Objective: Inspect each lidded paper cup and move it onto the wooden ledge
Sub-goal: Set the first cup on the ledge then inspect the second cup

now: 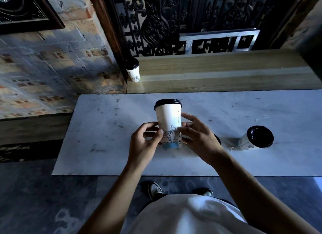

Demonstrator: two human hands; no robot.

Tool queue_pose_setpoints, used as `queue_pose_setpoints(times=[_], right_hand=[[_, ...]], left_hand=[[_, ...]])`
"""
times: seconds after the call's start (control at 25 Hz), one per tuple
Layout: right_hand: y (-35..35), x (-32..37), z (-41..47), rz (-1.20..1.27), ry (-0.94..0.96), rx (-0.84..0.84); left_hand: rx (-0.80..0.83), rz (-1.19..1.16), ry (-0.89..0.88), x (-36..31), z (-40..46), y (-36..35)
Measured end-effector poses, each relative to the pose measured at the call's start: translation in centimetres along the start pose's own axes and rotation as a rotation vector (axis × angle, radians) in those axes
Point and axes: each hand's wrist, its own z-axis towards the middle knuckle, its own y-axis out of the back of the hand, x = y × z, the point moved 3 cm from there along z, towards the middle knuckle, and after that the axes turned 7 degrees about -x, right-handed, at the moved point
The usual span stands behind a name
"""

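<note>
Head view: paper cup [168,124] held upright above bench [104,138], both hands' fingers [149,127] curled round lower wall. Likely light, thin-walled, crushable; grip gently mid-body, avoid lid [167,103].

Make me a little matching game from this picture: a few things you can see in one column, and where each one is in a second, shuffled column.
Things:
1. cup with the city drawing
2. cup at the far left
3. cup at the right
4. shoes

Places:
A. standing on the marble table
B. held between the left hand and the right hand
C. on the floor under the table edge
D. on the wooden ledge

Pairs: 1-B, 2-D, 3-A, 4-C
</note>
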Motion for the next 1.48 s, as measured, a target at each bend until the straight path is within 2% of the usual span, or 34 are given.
queue_pose_setpoints(times=[0.32, 0.6, 0.92, 1.24, 1.48], right_hand=[[-0.1, 0.1, 0.2, -0.021, 0.020, 0.018], [0.3, -0.5, 1.0, -0.070, 0.012, -0.027], [0.0, -0.1, 1.0, -0.031, -0.048, 0.061], [1.5, 0.2, 1.7, -0.060, -0.012, 0.057], [2.4, 0.4, 2.7, -0.076, 0.004, 0.131]], left_hand=[[-0.005, 0.082, -0.067, -0.5, 0.5, 0.5], [-0.039, 0.072, 0.024, -0.6, 0.2, -0.1], [0.007, 0.016, 0.048, -0.5, 0.1, -0.8], [-0.052, 0.014, 0.039, 0.0, 0.4, -1.4], [-0.086, 0.053, 0.039, -0.1, 0.4, -2.6]])
